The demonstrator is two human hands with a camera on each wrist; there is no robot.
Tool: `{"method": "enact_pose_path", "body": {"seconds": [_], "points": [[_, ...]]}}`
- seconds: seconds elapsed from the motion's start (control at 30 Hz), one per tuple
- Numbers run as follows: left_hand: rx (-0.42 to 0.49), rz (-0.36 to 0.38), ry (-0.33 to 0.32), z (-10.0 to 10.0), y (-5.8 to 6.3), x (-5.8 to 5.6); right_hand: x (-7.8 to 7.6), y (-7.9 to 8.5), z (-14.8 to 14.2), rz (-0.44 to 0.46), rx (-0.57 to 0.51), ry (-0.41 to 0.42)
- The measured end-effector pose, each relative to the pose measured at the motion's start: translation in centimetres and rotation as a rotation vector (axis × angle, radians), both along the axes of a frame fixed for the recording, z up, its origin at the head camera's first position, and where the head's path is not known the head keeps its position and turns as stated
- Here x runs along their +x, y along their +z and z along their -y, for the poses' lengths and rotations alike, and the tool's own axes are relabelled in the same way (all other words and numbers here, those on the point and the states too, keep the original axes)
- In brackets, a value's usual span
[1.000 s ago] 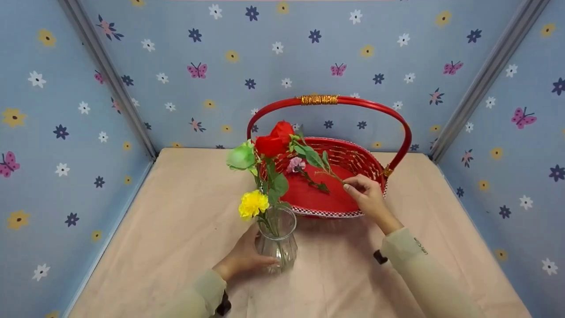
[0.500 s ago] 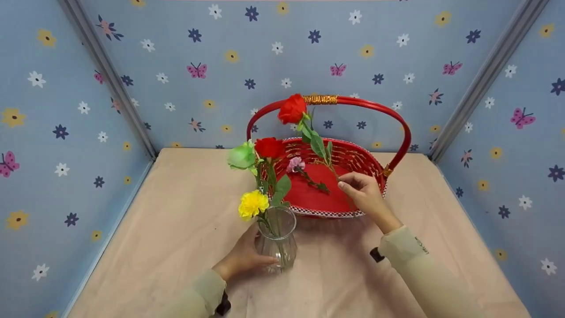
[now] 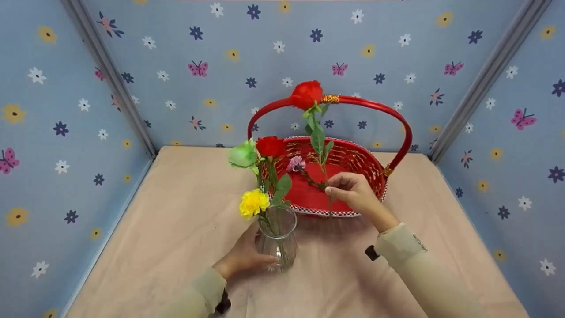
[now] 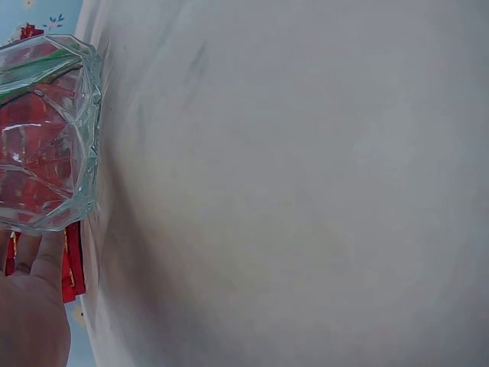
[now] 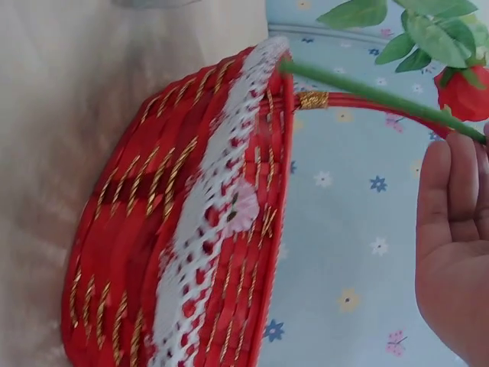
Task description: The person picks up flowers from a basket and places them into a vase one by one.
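Note:
My left hand (image 3: 247,254) grips the clear glass vase (image 3: 288,251) from its left side; in the left wrist view the faceted base of the vase (image 4: 85,138) shows above the fingers. In the vase stand a green rose (image 3: 242,154), a red rose (image 3: 270,146) and a yellow carnation (image 3: 254,202). Between thumb and fingers, my right hand (image 3: 355,194) pinches the stem of a second red rose (image 3: 307,95), held upright over the basket's front. The bare stem (image 5: 367,98) stretches past the basket rim in the right wrist view.
Behind the vase stands a red woven basket (image 3: 355,154) with a white lacy trim and a tall arched handle (image 3: 401,128). A pink carnation (image 3: 296,164) lies inside it. Flower-patterned blue panels (image 3: 278,57) enclose the cloth-covered table (image 3: 176,212) at the back and sides.
The second red rose has swung up and right, away from the flowers in the vase, and now stands upright. My right hand has shifted left. The left hand stays on the vase.

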State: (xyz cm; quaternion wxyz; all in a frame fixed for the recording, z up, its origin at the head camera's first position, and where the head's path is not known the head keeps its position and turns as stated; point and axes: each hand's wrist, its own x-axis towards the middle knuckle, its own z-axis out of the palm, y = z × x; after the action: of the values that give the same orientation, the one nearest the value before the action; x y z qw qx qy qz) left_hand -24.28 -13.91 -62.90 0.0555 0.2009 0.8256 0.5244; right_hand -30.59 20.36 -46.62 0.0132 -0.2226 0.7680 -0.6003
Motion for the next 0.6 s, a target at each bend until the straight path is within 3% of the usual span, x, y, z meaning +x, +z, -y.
{"method": "enact_pose_path", "body": {"seconds": [0.37,0.6], "points": [[0.001,-0.025,-0.015,0.1,-0.1,-0.4,0.6,2.6,2.2,0.01,-0.126,0.109],[0.012,-0.022,-0.008,0.2,-0.3,-0.3,0.7,3.6,3.7,0.036,-0.197,0.1]]}}
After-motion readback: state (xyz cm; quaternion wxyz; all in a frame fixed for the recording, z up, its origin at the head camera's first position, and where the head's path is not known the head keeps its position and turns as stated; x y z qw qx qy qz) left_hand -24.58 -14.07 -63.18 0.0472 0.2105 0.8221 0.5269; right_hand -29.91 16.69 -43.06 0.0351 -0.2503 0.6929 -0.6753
